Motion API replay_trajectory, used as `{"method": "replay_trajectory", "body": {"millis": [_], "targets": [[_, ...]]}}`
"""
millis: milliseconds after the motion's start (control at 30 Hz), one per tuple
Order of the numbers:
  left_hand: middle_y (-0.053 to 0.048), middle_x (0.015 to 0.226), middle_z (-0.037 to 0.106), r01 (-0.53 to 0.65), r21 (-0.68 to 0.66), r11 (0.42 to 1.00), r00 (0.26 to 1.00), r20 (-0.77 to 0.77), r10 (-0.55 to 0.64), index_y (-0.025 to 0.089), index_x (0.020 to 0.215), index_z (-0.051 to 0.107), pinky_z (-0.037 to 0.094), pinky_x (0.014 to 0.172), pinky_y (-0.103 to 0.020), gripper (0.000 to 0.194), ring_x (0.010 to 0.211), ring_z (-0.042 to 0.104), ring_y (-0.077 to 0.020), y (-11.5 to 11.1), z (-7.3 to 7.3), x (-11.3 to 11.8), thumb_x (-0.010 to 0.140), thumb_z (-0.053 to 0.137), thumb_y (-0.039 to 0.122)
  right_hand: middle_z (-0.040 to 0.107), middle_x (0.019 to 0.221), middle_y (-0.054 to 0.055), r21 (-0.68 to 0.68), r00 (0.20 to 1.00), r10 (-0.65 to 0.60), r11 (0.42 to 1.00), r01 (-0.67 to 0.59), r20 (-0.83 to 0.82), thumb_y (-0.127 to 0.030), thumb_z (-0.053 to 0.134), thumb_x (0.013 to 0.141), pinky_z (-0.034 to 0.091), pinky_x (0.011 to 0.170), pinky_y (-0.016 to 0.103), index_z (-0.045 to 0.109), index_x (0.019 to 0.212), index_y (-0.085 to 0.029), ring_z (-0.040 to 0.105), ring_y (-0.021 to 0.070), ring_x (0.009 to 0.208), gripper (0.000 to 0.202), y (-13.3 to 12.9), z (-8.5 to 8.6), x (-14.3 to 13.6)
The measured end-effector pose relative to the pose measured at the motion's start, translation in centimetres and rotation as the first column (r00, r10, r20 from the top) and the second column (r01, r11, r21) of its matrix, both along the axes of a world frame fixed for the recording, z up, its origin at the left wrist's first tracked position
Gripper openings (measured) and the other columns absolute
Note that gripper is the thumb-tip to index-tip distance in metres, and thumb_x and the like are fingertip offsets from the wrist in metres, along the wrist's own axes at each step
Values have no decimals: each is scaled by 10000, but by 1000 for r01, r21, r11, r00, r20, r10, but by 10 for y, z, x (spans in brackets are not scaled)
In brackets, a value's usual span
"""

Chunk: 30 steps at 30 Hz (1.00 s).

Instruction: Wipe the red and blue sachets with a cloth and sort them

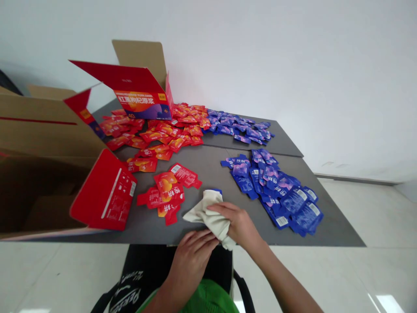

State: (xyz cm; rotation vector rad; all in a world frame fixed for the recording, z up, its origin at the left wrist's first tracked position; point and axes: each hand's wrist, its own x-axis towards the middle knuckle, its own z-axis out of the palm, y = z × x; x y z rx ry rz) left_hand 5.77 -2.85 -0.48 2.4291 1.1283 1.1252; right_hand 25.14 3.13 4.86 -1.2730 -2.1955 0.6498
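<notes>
Reaches in from the bottom of the frame with both forearms bare. Angles the left forearm (167,291) up and rightward, resting the left hand (195,248) back upward at lower centre, its fingers long, close together and pointing right. Slants the right forearm (282,276) up and leftward from lower right, curling the right hand (239,224) just beyond the left fingertips, fingers bent inward.
</notes>
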Motion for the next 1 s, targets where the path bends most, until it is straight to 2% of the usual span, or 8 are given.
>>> {"method": "replay_trajectory", "body": {"millis": [167,333,467,600,700,833,933,1000], "targets": [[8,1220,788,0,35,999,1000,-31,1,240,1161,730,541,928,-358,307,1129,737,-188,0,2,0,1097,435,186,737,1330,46,98,992,-117,989,112,38,-24,622,898,556,1019,315,715,1341,-302,709,219,1195,531,49,12,-1],[2,1188,798,-25,22,999,1000,-18,26,245,1148,735,546,931,-372,295,1108,744,-195,-2,1,2,1086,455,177,736,1332,40,95,996,-91,991,90,12,-34,624,904,552,1013,283,697,1363,-311,712,201,1186,541,5,30,6],[7,1130,811,-32,8,999,999,15,32,247,1145,738,544,928,-377,305,1056,752,-190,-2,3,2,1095,441,200,749,1314,24,-54,994,-40,998,45,99,-15,645,865,581,960,289,725,1315,-333,740,212,1141,556,-15,21,8],[8,1206,791,-12,24,1000,1000,-21,13,235,1161,727,548,933,-379,292,1139,732,-193,-2,5,2,1090,447,185,747,1315,52,-8,992,-111,994,112,61,3,611,862,566,1011,313,724,1319,-287,723,221,1185,553,28,13,5],[5,1218,788,-20,42,999,999,-24,22,229,1165,722,552,933,-379,290,1137,735,-194,-2,5,2,1089,447,177,733,1341,77,93,972,-211,975,201,106,1,591,872,569,1016,352,708,1349,-266,712,251,1205,559,49,21,3],[-7,1176,800,-46,26,999,999,-2,46,231,1141,731,549,940,-386,310,1107,744,-207,-4,4,5,1091,430,177,733,1341,55,112,988,-142,985,134,63,4,588,875,563,1020,314,692,1368,-296,708,215,1206,586,13,33,3],[-13,1016,819,-58,-2,998,998,17,58,221,1031,749,553,931,-396,312,970,766,-208,-4,4,6,1080,445,171,737,1339,42,7,991,-55,999,54,118,-12,613,871,579,992,306,708,1346,-328,730,216,1171,578,-19,29,0],[-15,987,819,-52,-7,999,998,23,52,217,1011,751,557,926,-393,302,952,766,-206,-4,4,6,1072,459,164,744,1327,33,-50,994,-30,998,35,108,-2,620,854,583,982,297,722,1323,-329,736,213,1163,581,-19,21,-2]]}}
